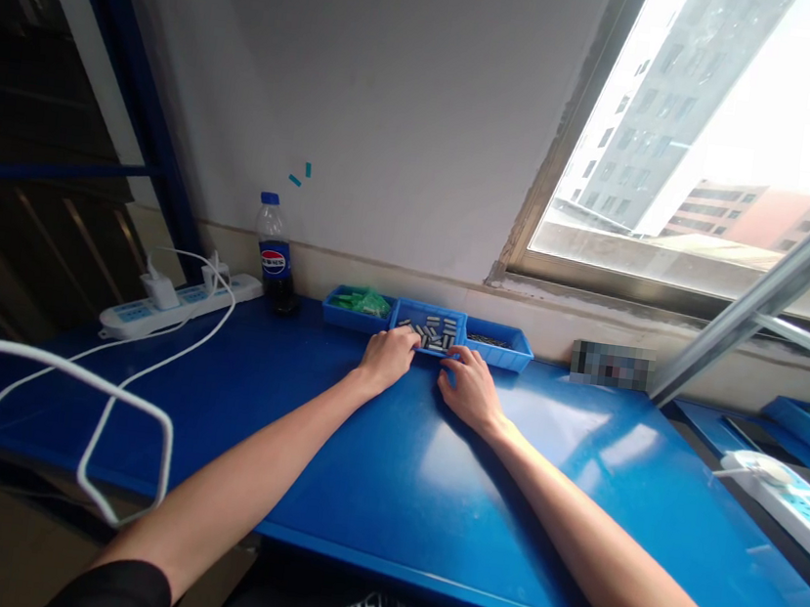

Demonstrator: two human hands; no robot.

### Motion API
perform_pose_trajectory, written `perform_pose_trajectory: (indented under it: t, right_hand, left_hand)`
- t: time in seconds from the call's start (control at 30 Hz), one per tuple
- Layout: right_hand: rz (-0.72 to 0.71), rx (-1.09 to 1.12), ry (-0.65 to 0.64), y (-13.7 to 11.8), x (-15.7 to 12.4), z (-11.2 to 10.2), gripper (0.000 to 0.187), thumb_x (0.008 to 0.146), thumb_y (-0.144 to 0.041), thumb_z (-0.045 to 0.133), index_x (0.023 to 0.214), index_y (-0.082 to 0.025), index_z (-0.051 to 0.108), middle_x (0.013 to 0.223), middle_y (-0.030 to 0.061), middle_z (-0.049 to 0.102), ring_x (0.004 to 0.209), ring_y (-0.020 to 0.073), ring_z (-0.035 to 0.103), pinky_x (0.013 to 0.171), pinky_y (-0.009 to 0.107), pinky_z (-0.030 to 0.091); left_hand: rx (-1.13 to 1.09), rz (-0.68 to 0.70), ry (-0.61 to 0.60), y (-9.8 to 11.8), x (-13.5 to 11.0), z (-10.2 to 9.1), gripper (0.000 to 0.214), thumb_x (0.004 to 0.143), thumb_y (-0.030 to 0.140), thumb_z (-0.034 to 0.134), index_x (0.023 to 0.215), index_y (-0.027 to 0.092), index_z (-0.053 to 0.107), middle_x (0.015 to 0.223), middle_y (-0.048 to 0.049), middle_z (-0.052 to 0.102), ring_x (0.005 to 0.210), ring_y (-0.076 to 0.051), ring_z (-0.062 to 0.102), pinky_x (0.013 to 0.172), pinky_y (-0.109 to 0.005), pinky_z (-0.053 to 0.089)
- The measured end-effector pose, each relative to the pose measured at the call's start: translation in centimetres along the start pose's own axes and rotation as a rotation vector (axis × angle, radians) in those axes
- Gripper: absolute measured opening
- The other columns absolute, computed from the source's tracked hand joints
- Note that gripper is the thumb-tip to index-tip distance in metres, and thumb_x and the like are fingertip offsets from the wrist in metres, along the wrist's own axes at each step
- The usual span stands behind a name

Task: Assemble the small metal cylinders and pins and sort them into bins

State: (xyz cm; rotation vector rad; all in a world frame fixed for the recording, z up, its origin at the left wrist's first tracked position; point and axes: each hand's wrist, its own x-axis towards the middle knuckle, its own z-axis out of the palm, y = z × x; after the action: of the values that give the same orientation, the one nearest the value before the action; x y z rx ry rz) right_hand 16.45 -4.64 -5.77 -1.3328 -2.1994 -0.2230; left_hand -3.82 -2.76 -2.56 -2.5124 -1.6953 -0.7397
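Note:
A small blue tray of short metallic cylindrical pieces stands at the back of the blue table, between two other blue bins. My left hand is closed at its front left corner, fingers curled over the rim. At the front right corner, my right hand has its bent fingers on the rim. The undersides of both hands are hidden. Green items fill the left bin, partly under green plastic. Thin dark pieces lie in the right bin.
A cola bottle stands left of the bins, near a power strip with chargers and a looping white cable. A metal post rises at the right, beside another power strip. Wall and window are behind the table.

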Motion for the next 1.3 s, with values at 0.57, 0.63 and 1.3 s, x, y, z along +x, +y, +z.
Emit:
perform_pose_trajectory:
  t: [0.57, 0.63, 1.3]
  right_hand:
    - [0.286, 0.393, 0.229, 1.7, 0.2, 0.9, 0.02, 0.087, -0.029, 0.059, 0.106, -0.022, 0.054, 0.098, 0.0052, 0.064, 0.07, 0.0176, 0.065, 0.071, 0.033, 0.054]
    - [0.317, 0.471, 0.235, 1.9, 0.3, 1.0, 0.034, 0.085, -0.03, 0.061, 0.117, -0.022, 0.052, 0.097, 0.0051, 0.066, 0.069, 0.0177, 0.066, 0.07, 0.033, 0.056]
    - [0.295, 0.481, 0.193, 2.5, 0.5, 1.2, 0.026, 0.082, -0.032, 0.06, 0.106, -0.023, 0.053, 0.083, 0.0015, 0.063, 0.074, 0.0202, 0.064, 0.07, 0.033, 0.054]
  left_hand:
    - [0.066, 0.103, -0.113, 0.6, -0.5, -0.1, 0.019, 0.089, 0.023, 0.058, 0.102, 0.022, 0.072, 0.11, -0.0079, 0.071, 0.099, -0.024, 0.072, 0.085, -0.031, 0.057]
    - [0.048, 0.142, -0.113, 0.8, -0.6, -0.2, 0.019, 0.09, 0.026, 0.058, 0.102, 0.021, 0.072, 0.11, -0.0088, 0.071, 0.098, -0.025, 0.072, 0.085, -0.033, 0.057]
    - [-0.115, 0.28, -0.087, 1.2, -1.1, 0.5, 0.036, 0.098, 0.052, 0.054, 0.11, 0.023, 0.07, 0.114, -0.0086, 0.067, 0.1, -0.024, 0.068, 0.087, -0.033, 0.056]
